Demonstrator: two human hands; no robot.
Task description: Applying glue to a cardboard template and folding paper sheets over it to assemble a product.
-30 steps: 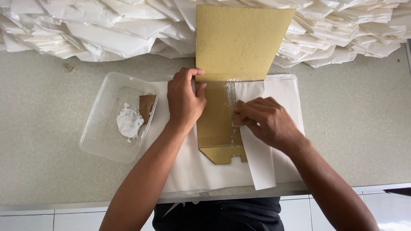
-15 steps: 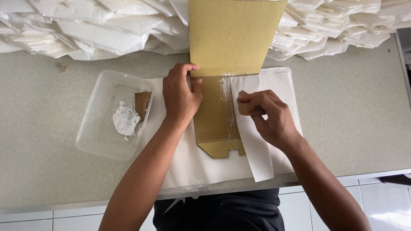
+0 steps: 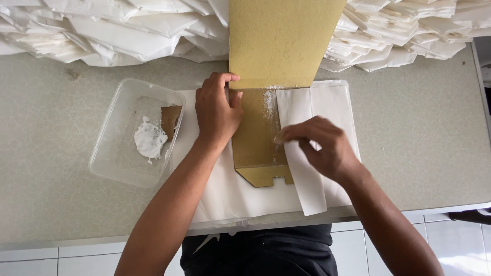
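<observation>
On the pale countertop [image 3: 434, 148], a brown cardboard template [image 3: 258, 138] is pressed flat onto white paper [image 3: 225, 197] by the left hand [image 3: 217, 110], fingers spread open and gripping nothing. Its upper end is cut off by the frame edge. A folded white paper flap [image 3: 302, 168] is touched by the right hand [image 3: 319, 148], whose fingertips are pinched narrow; whether something small is held cannot be told. White paste [image 3: 149, 140] is seen in a clear plastic tub [image 3: 110, 163], a brown scrap [image 3: 170, 118] beside it. Folded white paper stacks [image 3: 107, 30] are partly cropped above.
</observation>
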